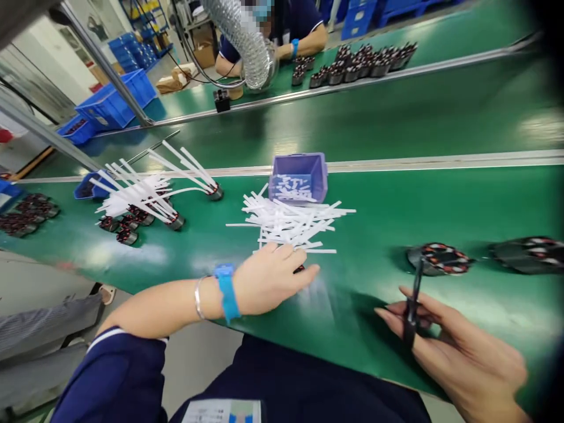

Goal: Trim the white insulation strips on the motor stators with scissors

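Note:
Below the heap of white tubes (293, 220), my left hand (271, 279) curls palm-down over a motor stator (299, 269). Only a small black and red bit of it shows between thumb and fingers. A pair of black tweezers (413, 311) is gripped in my right hand (458, 346), tip pointing up and away. Just beyond that tip lies another round stator (440, 258) with red and white windings, blurred. Behind the heap stands a small purple bin (325, 176) holding short white pieces.
To the left, several stators (127, 235) lie together, some with long white tubes (194, 164) sticking out. More stators (26, 214) sit at far left, and one (529, 255) at right. Across the metal rail, a person (304, 29) sits near rows of stators (365, 64) and a silver duct (247, 41).

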A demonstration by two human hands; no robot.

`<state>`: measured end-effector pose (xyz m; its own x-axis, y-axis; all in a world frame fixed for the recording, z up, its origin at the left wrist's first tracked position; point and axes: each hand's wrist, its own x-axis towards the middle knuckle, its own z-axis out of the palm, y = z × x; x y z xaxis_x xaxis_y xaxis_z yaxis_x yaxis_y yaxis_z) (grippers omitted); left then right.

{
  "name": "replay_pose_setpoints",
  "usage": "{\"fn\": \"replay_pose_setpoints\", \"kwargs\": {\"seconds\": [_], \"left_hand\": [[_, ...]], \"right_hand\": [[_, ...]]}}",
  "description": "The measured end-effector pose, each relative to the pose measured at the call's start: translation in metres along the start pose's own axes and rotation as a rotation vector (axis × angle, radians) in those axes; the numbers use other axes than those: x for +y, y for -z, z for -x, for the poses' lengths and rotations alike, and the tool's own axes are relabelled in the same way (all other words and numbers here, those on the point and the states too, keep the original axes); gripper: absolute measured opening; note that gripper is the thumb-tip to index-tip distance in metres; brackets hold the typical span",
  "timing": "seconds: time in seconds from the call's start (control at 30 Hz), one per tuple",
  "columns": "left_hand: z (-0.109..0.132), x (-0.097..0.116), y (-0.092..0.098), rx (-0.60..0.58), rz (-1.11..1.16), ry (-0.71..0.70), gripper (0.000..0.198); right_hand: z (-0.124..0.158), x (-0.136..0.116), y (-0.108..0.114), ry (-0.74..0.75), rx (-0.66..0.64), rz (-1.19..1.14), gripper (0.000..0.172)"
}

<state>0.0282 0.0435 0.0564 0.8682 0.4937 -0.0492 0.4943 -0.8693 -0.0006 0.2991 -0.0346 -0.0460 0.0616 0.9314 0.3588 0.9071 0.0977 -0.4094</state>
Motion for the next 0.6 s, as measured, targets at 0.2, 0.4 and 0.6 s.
{"fn": "replay_pose_setpoints", "kwargs": {"seconds": [0.2, 0.4, 0.6], "left_hand": [[-0.051, -0.008, 0.011, -0.186, 0.074, -0.069, 0.021], [-0.107, 0.016, -0.028, 0.316, 0.698, 0.100, 0.058], [-0.177, 0.045, -0.067, 0.252, 0.697, 0.325, 0.052]], "right_hand": [[-0.001, -0.010, 0.004, -0.149, 0.311, -0.326, 0.028], [0.000, 0.015, -0.004, -0.157, 0.561, -0.587, 0.038], [0.001, 0.013, 0.000, -0.156, 0.584, -0.677, 0.040]]}}
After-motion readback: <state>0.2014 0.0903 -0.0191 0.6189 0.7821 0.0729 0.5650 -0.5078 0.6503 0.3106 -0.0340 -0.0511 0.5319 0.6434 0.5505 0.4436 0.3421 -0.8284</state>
